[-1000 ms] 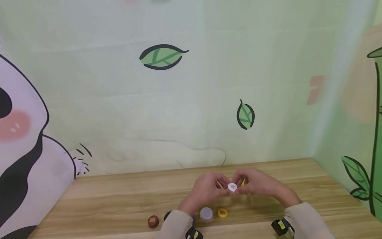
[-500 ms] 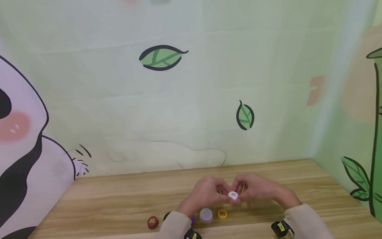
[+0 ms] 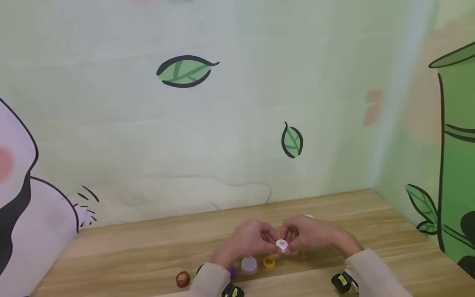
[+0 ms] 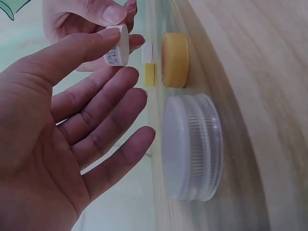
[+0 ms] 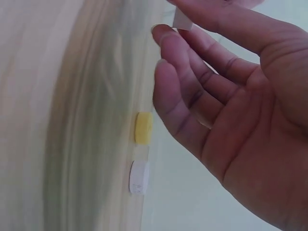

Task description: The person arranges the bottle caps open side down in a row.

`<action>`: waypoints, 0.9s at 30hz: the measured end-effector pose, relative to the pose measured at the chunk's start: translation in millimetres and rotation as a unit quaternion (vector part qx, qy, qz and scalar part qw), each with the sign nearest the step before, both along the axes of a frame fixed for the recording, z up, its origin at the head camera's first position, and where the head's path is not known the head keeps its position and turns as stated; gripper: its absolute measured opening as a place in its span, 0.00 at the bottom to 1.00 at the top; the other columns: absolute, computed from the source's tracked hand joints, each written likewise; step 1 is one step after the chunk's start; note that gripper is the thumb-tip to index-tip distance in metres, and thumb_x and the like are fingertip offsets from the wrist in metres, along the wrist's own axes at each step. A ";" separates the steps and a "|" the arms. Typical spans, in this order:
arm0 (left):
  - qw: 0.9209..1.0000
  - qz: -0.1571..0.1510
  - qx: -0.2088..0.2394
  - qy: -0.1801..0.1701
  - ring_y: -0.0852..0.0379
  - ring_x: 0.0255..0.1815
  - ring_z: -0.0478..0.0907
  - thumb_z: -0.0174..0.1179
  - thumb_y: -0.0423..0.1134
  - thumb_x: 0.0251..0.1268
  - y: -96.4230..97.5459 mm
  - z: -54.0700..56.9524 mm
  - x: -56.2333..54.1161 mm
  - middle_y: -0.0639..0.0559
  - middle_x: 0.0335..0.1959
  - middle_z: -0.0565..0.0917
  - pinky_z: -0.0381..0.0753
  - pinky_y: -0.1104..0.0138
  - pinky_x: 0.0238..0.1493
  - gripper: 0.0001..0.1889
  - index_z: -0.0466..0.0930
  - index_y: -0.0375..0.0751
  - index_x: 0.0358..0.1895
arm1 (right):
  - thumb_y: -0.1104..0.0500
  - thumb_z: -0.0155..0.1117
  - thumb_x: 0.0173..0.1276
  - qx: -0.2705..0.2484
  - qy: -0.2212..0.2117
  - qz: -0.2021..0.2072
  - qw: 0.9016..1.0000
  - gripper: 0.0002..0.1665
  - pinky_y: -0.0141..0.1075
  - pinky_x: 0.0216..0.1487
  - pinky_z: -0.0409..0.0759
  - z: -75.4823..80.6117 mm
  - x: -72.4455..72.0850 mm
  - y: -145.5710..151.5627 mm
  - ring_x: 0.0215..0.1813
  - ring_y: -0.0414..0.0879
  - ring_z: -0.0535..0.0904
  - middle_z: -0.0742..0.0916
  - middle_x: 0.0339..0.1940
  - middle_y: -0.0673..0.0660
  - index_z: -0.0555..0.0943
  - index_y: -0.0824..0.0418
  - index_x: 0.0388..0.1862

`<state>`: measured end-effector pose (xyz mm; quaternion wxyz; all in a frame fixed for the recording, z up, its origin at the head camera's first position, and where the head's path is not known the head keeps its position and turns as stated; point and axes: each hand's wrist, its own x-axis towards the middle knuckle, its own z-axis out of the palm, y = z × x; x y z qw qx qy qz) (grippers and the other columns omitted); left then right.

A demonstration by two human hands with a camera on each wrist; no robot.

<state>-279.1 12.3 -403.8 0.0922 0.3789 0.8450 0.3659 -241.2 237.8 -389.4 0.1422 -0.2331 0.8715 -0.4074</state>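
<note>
A small white bottle cap [image 3: 282, 243] with a grey square on its top is held between both hands above the wooden table [image 3: 148, 243]. My left hand [image 3: 248, 238] pinches it between thumb and fingertips. Dark print shows along the side of the white cap [image 4: 118, 47] in the left wrist view. From the other side my right hand [image 3: 313, 233] grips the same cap with thumb and fingers. In the right wrist view only a bit of it shows past the fingers of my right hand [image 5: 226, 106].
Nearer me lie a yellow cap [image 3: 269, 262], a pale round lidded tub [image 3: 249, 265] and a dark red cap [image 3: 182, 279]. A purple piece [image 3: 232, 271] is partly behind the left sleeve. Farther back are another yellow cap [image 5: 143, 128] and white cap [image 5: 139, 177].
Both hands have come slightly lower and nearer me with the white cap. The head view has turned a little rightward, and a white cap now shows behind the right hand.
</note>
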 end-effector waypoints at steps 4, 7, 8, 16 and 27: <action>1.000 0.003 -0.007 -0.014 0.68 0.29 0.81 0.82 0.37 0.54 0.5 -1.1 2.5 0.64 0.27 0.87 0.80 0.72 0.37 0.09 0.90 0.45 0.34 | 0.66 0.78 0.64 -0.001 0.009 0.013 1.000 0.14 0.34 0.34 0.80 -4.9 1.1 1.1 0.39 0.47 0.80 0.86 0.38 0.51 0.83 0.59 0.45; 1.000 -0.004 -0.013 -0.020 0.69 0.29 0.81 0.82 0.37 0.55 2.5 -1.9 3.0 0.64 0.26 0.87 0.80 0.73 0.37 0.08 0.90 0.45 0.34 | 0.66 0.78 0.64 -0.009 0.004 0.019 1.000 0.14 0.33 0.33 0.80 -8.7 2.2 2.9 0.38 0.46 0.80 0.85 0.37 0.52 0.82 0.59 0.44; 1.000 -0.008 -0.014 -0.020 0.69 0.29 0.81 0.82 0.37 0.55 3.0 -2.1 2.8 0.64 0.26 0.87 0.80 0.73 0.36 0.08 0.91 0.45 0.33 | 0.66 0.78 0.64 -0.011 0.002 0.019 1.000 0.14 0.32 0.33 0.80 -9.5 2.7 3.2 0.37 0.46 0.79 0.85 0.37 0.52 0.82 0.60 0.44; 0.999 -0.021 -0.018 -0.024 0.69 0.27 0.81 0.82 0.35 0.55 0.0 -2.3 1.9 0.63 0.25 0.87 0.80 0.74 0.36 0.08 0.91 0.44 0.33 | 0.67 0.79 0.63 -0.012 0.005 0.024 1.000 0.14 0.32 0.33 0.80 -11.0 1.4 0.6 0.36 0.45 0.79 0.85 0.36 0.52 0.83 0.60 0.43; 0.998 -0.026 -0.048 0.012 0.73 0.28 0.79 0.82 0.37 0.55 2.3 -2.1 4.1 0.66 0.25 0.87 0.77 0.76 0.39 0.08 0.91 0.47 0.34 | 0.66 0.79 0.62 0.009 0.007 0.024 1.000 0.15 0.33 0.37 0.78 -14.9 2.6 3.2 0.38 0.45 0.79 0.85 0.36 0.51 0.82 0.58 0.43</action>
